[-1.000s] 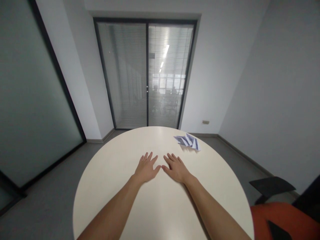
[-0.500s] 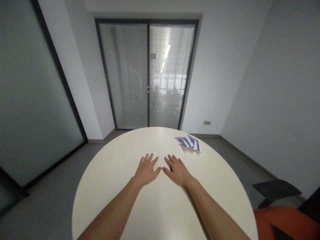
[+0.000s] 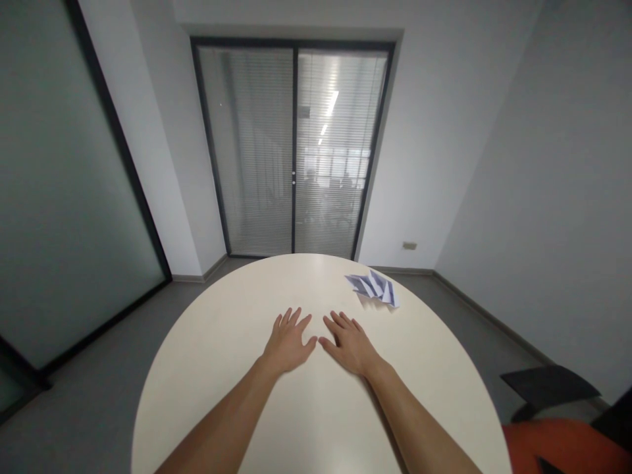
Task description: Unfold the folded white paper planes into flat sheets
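Head view: the folded paper (image 3: 374, 288) lies near the far right edge of the desk (image 3: 197, 368), ahead of the right hand (image 3: 349, 343) and slightly to its right, apart from it. Its long axis runs mostly side to side, the right end angled a little toward the person. Of the 2 hands, the right is nearer; from the left hand (image 3: 288, 343) the paper sits farther off, forward and right. Both are palm down, fingers spread, holding nothing, thumb tips just beside each other.
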`<state>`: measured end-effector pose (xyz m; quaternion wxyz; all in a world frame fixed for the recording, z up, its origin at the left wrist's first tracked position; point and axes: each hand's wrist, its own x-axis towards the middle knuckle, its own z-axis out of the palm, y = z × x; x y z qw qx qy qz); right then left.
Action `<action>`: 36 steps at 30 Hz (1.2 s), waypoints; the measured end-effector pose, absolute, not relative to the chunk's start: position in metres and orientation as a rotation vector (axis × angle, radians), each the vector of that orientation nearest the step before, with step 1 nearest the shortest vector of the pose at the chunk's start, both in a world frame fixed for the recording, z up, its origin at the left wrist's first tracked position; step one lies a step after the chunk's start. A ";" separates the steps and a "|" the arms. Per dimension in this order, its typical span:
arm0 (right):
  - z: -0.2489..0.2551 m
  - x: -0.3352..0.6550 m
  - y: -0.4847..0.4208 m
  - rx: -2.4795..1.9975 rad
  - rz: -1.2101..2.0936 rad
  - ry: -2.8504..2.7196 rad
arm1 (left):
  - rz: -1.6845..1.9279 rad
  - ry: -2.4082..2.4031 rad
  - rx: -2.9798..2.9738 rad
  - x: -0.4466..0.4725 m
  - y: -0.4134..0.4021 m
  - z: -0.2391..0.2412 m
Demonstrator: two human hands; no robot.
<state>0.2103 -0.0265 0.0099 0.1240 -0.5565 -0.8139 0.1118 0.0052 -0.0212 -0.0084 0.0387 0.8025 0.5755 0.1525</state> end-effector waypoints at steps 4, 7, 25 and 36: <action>0.011 0.210 -0.025 -1.609 0.335 -2.360 | 0.470 1.750 2.462 0.005 -0.020 -0.010; 0.010 0.209 -0.024 -1.605 0.340 -2.350 | 0.480 1.747 2.456 0.005 -0.019 -0.011; 0.026 0.211 -0.015 -1.557 0.243 -2.427 | 0.367 1.713 2.432 0.013 -0.013 0.007; 0.058 0.289 0.124 -2.108 -0.225 -1.873 | 0.707 1.498 2.595 0.036 0.089 -0.004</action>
